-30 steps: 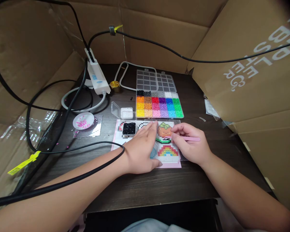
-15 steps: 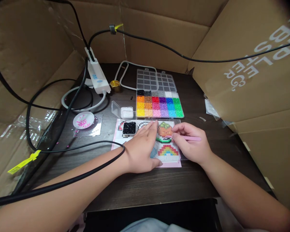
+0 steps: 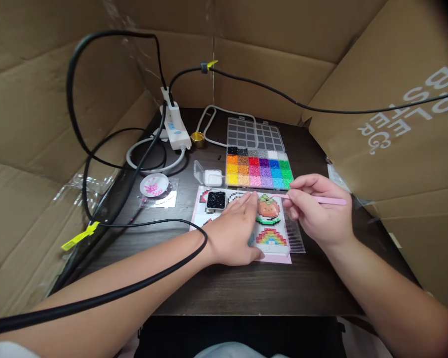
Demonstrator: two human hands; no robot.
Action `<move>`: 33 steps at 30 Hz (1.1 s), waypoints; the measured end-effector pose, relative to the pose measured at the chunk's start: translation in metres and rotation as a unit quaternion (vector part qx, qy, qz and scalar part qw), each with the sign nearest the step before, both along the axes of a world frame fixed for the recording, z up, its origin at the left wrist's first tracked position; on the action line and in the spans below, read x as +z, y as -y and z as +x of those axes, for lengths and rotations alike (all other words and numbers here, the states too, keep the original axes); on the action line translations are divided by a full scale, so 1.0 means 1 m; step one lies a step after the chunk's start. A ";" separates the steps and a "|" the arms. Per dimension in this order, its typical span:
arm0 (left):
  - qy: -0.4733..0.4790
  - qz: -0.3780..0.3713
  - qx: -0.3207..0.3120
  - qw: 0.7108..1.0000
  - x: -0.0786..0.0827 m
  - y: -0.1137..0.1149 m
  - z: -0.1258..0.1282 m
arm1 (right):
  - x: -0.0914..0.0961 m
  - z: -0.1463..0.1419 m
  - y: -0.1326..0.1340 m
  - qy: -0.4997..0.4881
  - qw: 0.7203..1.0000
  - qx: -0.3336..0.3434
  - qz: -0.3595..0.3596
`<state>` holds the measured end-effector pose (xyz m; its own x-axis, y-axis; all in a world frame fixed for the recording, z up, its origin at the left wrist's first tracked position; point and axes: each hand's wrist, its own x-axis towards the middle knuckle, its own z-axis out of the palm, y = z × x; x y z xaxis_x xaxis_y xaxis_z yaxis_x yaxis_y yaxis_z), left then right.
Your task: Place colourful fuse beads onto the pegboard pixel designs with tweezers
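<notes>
My left hand [image 3: 237,228] lies flat with its fingers stretched out on the clear pegboard [image 3: 296,234] and the printed pattern sheet [image 3: 271,251] under it. In my right hand [image 3: 317,211] are pink tweezers [image 3: 330,200], gripped between thumb and fingers. Their dark curved tip is at the green top of the orange bead figure [image 3: 269,206]; whether a bead sits in the tip is too small to tell. Below that figure a rainbow pattern [image 3: 271,236] shows. A small box of black beads [image 3: 216,200] stands on the sheet, left of my left fingers.
Behind the sheet stands an open bead case [image 3: 259,169] with many colours. A small lidded box of white beads [image 3: 212,177], a white dish [image 3: 154,185] of pink beads and a power strip [image 3: 175,127] are to the left. A black cable [image 3: 164,271] crosses above my left forearm.
The view has shifted, so everything sits further right. My right hand has moved the tweezers' tip from the figure's lower green edge up to its green top. My left hand stays on the sheet.
</notes>
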<state>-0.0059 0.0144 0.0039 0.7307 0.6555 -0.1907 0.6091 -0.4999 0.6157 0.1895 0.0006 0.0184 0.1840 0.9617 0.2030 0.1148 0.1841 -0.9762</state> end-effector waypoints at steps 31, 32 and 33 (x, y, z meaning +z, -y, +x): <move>0.025 0.008 0.002 1.000 0.006 0.003 -0.006 | -0.002 -0.085 -0.046 0.160 0.980 0.110 -0.049; 0.027 0.008 0.002 1.000 0.006 0.003 -0.006 | -0.002 -0.085 -0.046 0.160 0.980 0.109 -0.050; 0.025 0.008 0.001 1.000 0.006 0.004 -0.006 | -0.002 -0.085 -0.046 0.161 0.980 0.109 -0.052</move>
<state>-0.0116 0.0108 0.0095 0.7374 0.6602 -0.1428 0.5786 -0.5084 0.6377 0.1042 0.0469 0.0167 -0.0861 0.9896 0.1153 0.3886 0.1400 -0.9107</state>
